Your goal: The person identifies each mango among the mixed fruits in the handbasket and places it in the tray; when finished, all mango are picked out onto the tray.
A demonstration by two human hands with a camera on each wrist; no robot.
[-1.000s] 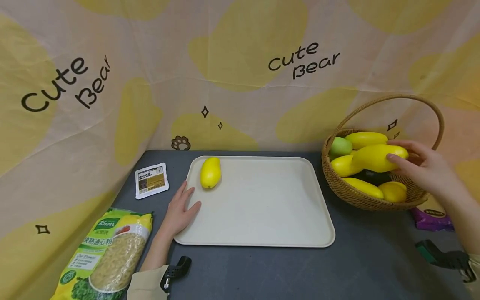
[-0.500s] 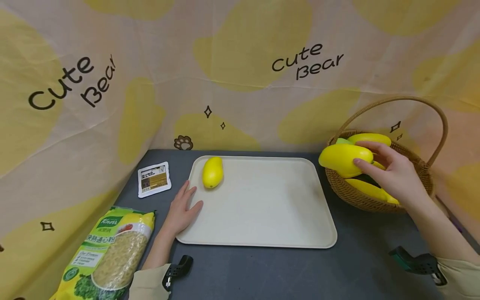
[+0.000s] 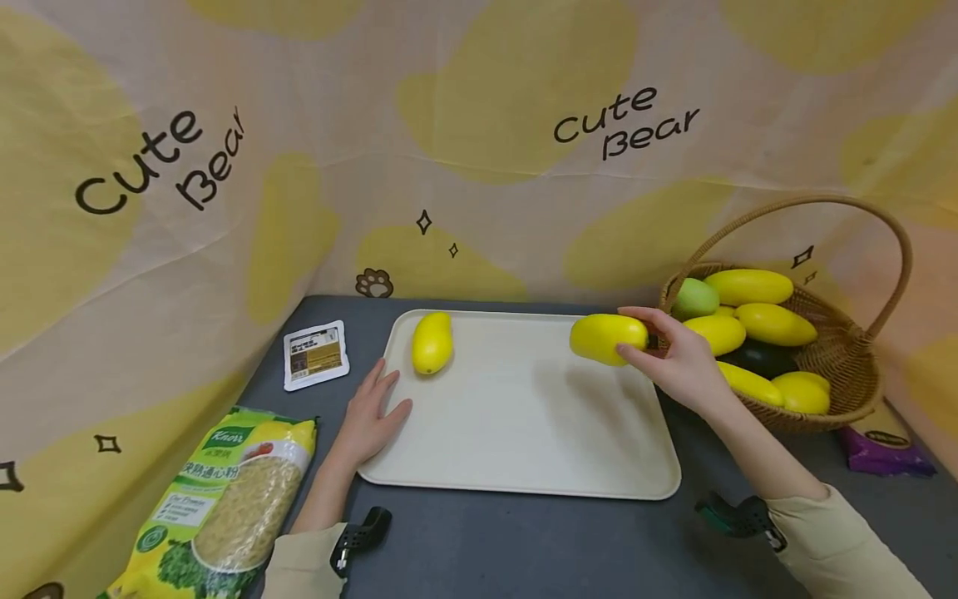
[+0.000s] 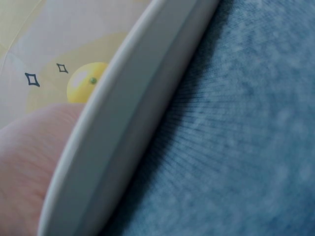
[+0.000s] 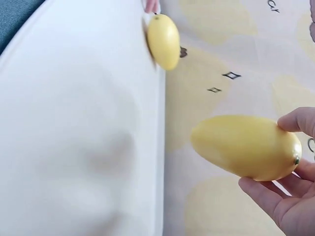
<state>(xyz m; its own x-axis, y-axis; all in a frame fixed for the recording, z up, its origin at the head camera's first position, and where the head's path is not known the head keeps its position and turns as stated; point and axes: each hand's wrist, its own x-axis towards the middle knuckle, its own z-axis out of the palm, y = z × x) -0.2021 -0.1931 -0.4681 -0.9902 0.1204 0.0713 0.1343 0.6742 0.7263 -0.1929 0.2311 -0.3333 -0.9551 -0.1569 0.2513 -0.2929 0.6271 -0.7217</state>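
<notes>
My right hand (image 3: 677, 362) pinches a smooth yellow mango (image 3: 601, 338) by its right end, thumb on one side and fingers on the other. In the head view it hangs over the far right part of a white tray (image 3: 516, 433), its shadow falling on the tray; the right wrist view shows the mango (image 5: 246, 147) from closer. A second mango (image 3: 432, 343) lies in the tray's far left corner. My left hand (image 3: 370, 420) rests with spread fingers on the tray's left rim. The left wrist view shows the rim's outer side close up.
A wicker basket (image 3: 853, 366) with a tall handle stands at the right, holding several yellow fruits, a green one and a dark one. A purple packet (image 3: 889, 448) lies beside it. Leftward are a small white pouch (image 3: 316, 355) and a Knorr pasta bag (image 3: 247, 499).
My right hand has carried the mango leftward, out from above the basket to over the tray. The left hand keeps its place on the tray rim. The head view has shifted slightly.
</notes>
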